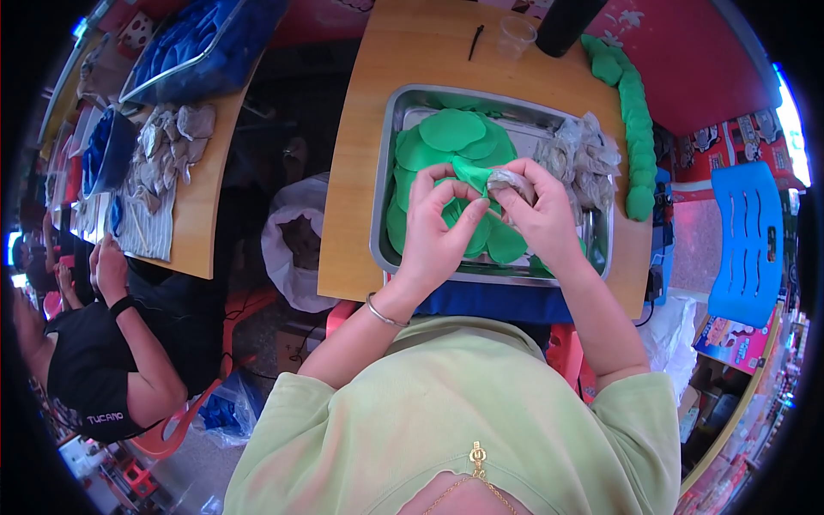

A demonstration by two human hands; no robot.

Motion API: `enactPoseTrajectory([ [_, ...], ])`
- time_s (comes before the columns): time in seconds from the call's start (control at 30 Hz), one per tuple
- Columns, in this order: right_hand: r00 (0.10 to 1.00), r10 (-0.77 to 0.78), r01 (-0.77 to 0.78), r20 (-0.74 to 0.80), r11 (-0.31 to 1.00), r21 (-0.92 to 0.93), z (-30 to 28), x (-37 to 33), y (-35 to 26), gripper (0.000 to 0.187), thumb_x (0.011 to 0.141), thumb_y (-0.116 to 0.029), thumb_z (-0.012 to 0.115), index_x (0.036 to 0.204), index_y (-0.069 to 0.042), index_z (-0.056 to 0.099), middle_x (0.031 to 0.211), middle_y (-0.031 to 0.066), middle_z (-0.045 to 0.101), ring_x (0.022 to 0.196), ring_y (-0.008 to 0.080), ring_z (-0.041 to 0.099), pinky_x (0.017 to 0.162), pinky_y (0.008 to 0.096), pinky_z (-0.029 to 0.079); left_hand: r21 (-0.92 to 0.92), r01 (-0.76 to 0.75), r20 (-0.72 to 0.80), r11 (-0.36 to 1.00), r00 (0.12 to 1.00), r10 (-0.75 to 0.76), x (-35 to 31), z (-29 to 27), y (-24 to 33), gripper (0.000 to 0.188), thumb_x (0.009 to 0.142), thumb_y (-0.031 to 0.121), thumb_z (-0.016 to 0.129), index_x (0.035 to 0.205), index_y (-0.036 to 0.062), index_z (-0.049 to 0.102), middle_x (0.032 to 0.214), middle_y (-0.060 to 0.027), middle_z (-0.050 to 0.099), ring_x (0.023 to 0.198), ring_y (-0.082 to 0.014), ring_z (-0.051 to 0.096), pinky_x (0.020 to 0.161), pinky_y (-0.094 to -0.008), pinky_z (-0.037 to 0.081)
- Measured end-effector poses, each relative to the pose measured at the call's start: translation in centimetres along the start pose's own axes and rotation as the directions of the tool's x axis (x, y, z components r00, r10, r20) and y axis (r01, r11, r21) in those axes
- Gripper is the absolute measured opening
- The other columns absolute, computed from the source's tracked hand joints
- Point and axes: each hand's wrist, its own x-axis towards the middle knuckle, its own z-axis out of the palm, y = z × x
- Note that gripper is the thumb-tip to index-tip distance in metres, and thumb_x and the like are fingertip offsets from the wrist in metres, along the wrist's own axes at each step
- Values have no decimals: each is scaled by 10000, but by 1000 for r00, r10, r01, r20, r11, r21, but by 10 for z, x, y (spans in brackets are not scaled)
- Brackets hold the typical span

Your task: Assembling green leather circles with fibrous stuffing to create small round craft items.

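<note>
Both hands meet over a metal tray (385,172) on the wooden table. My left hand (435,225), a bangle on its wrist, pinches a folded green piece (472,174) of thin, cloth-like material. Closed around a crumpled grey-beige piece (512,183), my right hand (549,215) presses it up against the green one. Fingers partly cover where the two pieces touch. Beneath and beyond my hands, flat green discs (451,130) overlap in the tray's left part. A heap of crumpled grey-beige pieces (592,159) fills the tray's right side.
A long row of green rounds (639,137) lies along the table's right edge. Farther back stand a clear plastic cup (517,36) and a dark cylinder (566,26). Left of the table is a white sack (300,249); a co-worker (112,343) sits at another table. A blue chair (745,245) stands right.
</note>
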Motion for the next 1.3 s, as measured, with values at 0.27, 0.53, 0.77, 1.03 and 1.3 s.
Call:
enactPoseTrajectory([
  [0.27, 852, -522, 444, 42, 677, -587, 4, 0, 1, 61, 805, -27, 629, 866, -23, 637, 875, 27, 668, 686, 61, 591, 590, 244, 482, -135, 52, -57, 989, 997, -61, -3, 2, -5, 152, 803, 173, 702, 831, 46, 624, 1229, -175, 465, 1257, -309, 390, 1005, -412, 331],
  [0.53, 836, 371, -510, 405, 798, 321, -14, 6, -6, 60, 855, -158, 624, 860, -99, 632, 766, -22, 571, 623, 52, 472, 544, 197, 371, -101, -37, -5, 994, 999, 37, 2, -6, 8, 113, 810, 148, 690, 837, 53, 634, 1298, -175, 454, 1255, -285, 414, 1003, -391, 350],
  [0.77, 833, 360, -540, 420, 698, 471, -12, -4, -12, 93, 856, -120, 630, 930, -70, 654, 811, -54, 557, 667, 20, 458, 559, 176, 354, -322, 75, 114, 944, 993, -41, -3, -8, 11, 76, 853, 84, 645, 859, 14, 617, 1283, -132, 469, 1063, -152, 545, 835, -239, 451],
  [1.03, 813, -514, 571, 271, 619, -539, -16, -6, -24, 195, 755, -60, 648, 936, -124, 684, 930, 80, 592, 816, 238, 612, 660, 299, 501, -551, 157, 190, 820, 980, -60, -4, -17, 16, 173, 909, 45, 573, 1075, 1, 550, 1136, -86, 560, 1022, -128, 565, 869, -274, 486],
  [1.3, 641, -499, 732, 583, 171, -659, -36, -9, -77, 162, 757, -108, 654, 918, -115, 662, 966, 59, 570, 837, 225, 600, 654, 318, 508, -572, 295, 415, 766, 909, -40, -6, -20, 20, 299, 922, 61, 556, 1209, 4, 496, 1092, -64, 587, 951, -118, 597, 770, -285, 572],
])
